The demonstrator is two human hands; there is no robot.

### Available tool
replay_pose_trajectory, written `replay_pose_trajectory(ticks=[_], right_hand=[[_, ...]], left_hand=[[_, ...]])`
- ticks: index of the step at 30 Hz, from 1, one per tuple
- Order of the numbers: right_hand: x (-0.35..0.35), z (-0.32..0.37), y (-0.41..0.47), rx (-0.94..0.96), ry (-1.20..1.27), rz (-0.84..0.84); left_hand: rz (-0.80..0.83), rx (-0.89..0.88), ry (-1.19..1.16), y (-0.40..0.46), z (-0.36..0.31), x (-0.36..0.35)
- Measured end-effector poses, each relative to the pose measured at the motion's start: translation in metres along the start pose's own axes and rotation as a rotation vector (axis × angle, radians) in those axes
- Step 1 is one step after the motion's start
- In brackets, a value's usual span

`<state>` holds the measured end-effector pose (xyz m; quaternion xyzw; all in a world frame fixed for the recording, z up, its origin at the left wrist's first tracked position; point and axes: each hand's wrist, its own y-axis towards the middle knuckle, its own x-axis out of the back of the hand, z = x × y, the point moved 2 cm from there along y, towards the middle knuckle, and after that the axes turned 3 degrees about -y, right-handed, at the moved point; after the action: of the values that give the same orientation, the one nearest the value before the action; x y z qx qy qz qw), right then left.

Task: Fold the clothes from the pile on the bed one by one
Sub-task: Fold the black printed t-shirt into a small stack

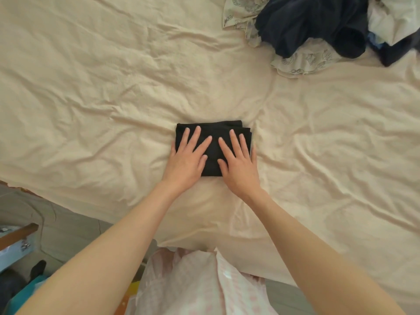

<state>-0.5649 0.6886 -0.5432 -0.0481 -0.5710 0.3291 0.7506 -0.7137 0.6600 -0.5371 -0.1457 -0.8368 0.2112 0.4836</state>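
A small black garment (213, 142) is seen folded into a neat block near the middle of the bed (102, 92). It is laid flat on the wrinkled cream sheet. 2 hands are placed on top of it, side by side. The left hand (187, 159) is laid flat on the left half, with its fingers straight and spread. The right hand (238, 163) is laid flat on the right half, and its fingers are spread the same way. Nothing is gripped by either hand; the cloth is only pressed down by the palms and fingers. A strip of black is left showing between the 2 hands.

The pile of clothes (318, 28) is seen at the far right corner, well apart from the folded piece. A dark blue piece (306, 21) is heaped on a pale printed cloth with a ruffled edge (302, 62). White cloth (391, 19) is seen at the far right edge.
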Motion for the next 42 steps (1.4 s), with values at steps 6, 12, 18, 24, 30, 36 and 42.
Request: replay_pose_trajectory(ticks=[6, 12, 18, 24, 30, 36, 42], right_hand=[[0.020, -0.019, -0.012, -0.643, 0.838, -0.251], [0.021, -0.042, 0.017, -0.774, 1.199, 0.202], [0.022, -0.037, 0.004, -0.791, 1.317, 0.417], [0.011, -0.015, -0.067, -0.847, 1.307, 0.461], [0.019, 0.004, -0.172, -0.757, 1.359, 0.359], [0.039, 0.011, -0.288, -0.641, 1.465, 0.197], [0.062, -0.023, -0.391, -0.648, 1.534, -0.018]], left_hand=[[-0.411, 0.562, -0.782, -0.023, 0.022, 0.009], [-0.090, 0.710, -1.078, -0.007, 0.032, 0.012], [0.033, 0.675, -1.191, -0.030, 0.028, 0.023], [0.081, 0.707, -1.189, -0.109, 0.025, 0.014], [0.101, 0.595, -1.168, -0.191, -0.003, 0.019], [0.102, 0.449, -1.087, -0.259, -0.058, 0.032], [0.169, 0.279, -0.970, -0.298, -0.144, 0.022]])
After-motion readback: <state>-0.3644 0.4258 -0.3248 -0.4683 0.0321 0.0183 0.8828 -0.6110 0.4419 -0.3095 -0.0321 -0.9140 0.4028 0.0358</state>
